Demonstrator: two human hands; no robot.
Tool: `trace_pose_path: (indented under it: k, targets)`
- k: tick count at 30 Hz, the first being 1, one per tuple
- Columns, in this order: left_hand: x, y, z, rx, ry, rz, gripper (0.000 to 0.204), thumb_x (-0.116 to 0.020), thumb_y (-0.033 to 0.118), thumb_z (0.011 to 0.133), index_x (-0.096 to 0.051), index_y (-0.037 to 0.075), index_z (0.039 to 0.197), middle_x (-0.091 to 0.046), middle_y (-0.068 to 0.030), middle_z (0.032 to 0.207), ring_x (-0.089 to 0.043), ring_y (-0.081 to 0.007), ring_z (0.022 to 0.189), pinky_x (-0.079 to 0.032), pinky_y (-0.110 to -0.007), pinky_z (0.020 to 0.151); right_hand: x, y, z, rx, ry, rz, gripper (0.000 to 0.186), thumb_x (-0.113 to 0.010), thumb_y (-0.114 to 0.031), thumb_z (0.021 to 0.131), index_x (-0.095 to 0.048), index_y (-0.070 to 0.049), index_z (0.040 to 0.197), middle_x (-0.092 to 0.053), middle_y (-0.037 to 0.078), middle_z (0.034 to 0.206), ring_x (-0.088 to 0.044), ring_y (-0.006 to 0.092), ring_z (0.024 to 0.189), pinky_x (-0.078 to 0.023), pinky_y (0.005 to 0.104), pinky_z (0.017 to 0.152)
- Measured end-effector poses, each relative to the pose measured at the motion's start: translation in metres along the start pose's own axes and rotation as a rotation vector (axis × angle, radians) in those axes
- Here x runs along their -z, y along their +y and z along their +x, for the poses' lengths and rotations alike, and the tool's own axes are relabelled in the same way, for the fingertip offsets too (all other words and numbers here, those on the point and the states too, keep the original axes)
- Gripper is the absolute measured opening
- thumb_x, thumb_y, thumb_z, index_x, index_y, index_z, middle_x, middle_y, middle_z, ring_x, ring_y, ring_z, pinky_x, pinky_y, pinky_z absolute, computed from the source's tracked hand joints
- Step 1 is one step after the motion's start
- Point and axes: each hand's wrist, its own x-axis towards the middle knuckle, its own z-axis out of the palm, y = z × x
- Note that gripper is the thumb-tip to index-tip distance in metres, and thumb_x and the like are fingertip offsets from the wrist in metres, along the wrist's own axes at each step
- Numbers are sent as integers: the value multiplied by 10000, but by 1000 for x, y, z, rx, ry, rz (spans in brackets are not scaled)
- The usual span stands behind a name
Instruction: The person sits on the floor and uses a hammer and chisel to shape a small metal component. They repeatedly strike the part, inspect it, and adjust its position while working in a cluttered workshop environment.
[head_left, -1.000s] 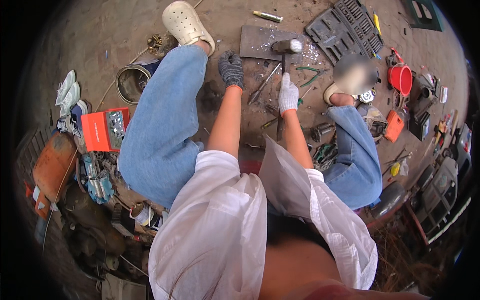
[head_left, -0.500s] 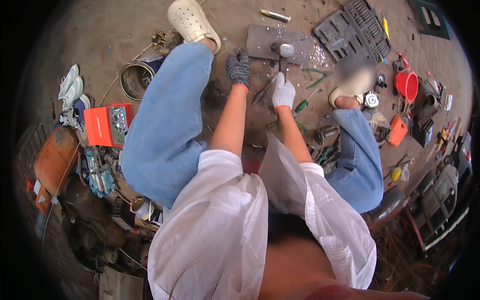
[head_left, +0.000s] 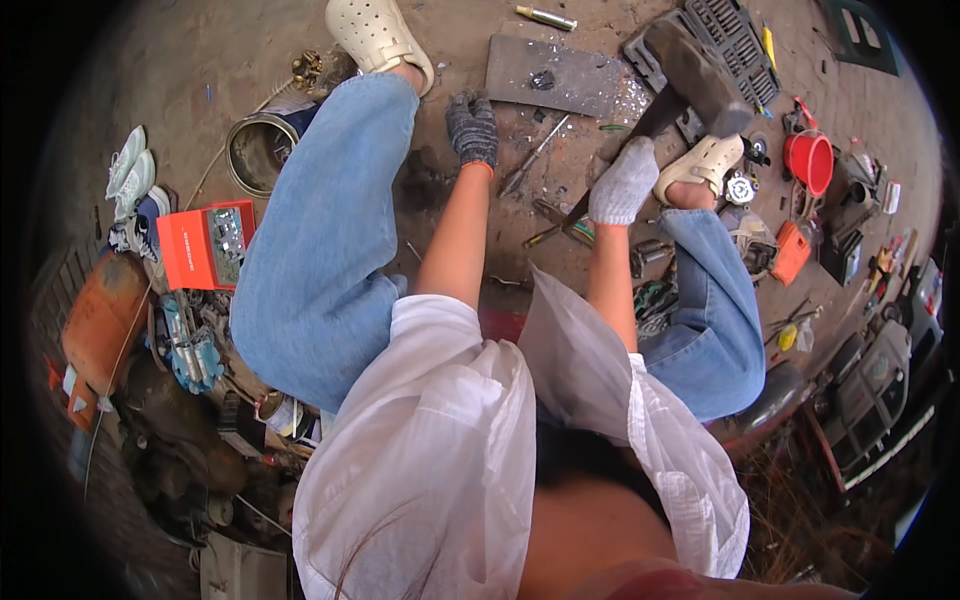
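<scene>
My right hand (head_left: 622,182), in a white knit glove, is closed around the handle of a hammer (head_left: 700,85). The hammer's big dark head is raised to the right of a flat metal plate (head_left: 510,75) on the ground. A small crumpled dark piece (head_left: 542,80) lies on this plate, with pale bits scattered around it. At the plate's near left corner is my left hand (head_left: 472,130) in a dark grey glove, fingers forward and nothing visible in them. Between my hands lies a screwdriver (head_left: 535,153) with a long shaft.
An open tool case (head_left: 735,45) lies partly behind the hammer. Farther right stand a red bucket (head_left: 808,165) and an orange box (head_left: 790,252). On my left are a metal can (head_left: 258,155), a red box (head_left: 190,250) and shoes (head_left: 132,175). Pliers and other tools lie near my right forearm.
The hammer has come up off the plate and swung right, toward the camera, with my right hand. The dark piece on the plate now shows. My left hand stays almost in place.
</scene>
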Motion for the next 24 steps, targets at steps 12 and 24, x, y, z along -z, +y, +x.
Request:
trace_pose_path:
  k: [12, 24]
  targets:
    - [4, 2, 17, 59, -35, -160, 186, -497, 43, 806, -542, -54, 958, -591, -122, 876, -566, -159, 759, -469, -264, 683, -67, 65, 4, -378, -312, -337, 665, -378, -546, 816, -591, 80, 752, -546, 310, 815, -521, 433, 837, -382, 462, 745]
    - [20, 22, 4, 179, 5, -156, 204, -516, 99, 791, -572, -33, 936, -608, -139, 912, -576, -202, 827, -438, -297, 764, -23, 6, -53, 191, 31, -203, 261, -420, -172, 828, -457, -46, 602, -489, 105, 539, -492, 294, 486, -358, 364, 437]
